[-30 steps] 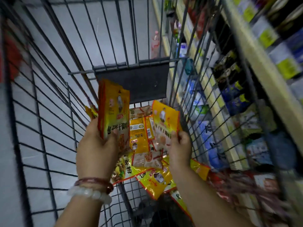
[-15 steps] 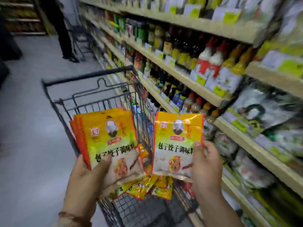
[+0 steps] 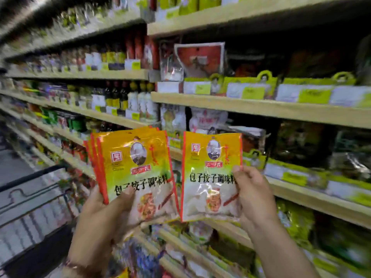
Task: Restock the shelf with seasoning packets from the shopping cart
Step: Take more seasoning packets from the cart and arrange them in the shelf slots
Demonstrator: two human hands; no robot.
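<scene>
Seasoning packets held up before the shelf [image 3: 261,109].
Left hand [image 3: 104,219] gripped a fanned packet stack [image 3: 132,161]; right hand [image 3: 253,195] pinched a single packet [image 3: 208,177] just beside.

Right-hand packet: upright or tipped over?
Upright. The single seasoning packet stands portrait face up, its printed text reading level, while the right hand pinches its right edge in front of the shelf.

Grocery shop aisle: long shelves [image 3: 261,109] of bottles [image 3: 120,95], price tags [image 3: 251,92], cart [image 3: 34,197]
</scene>
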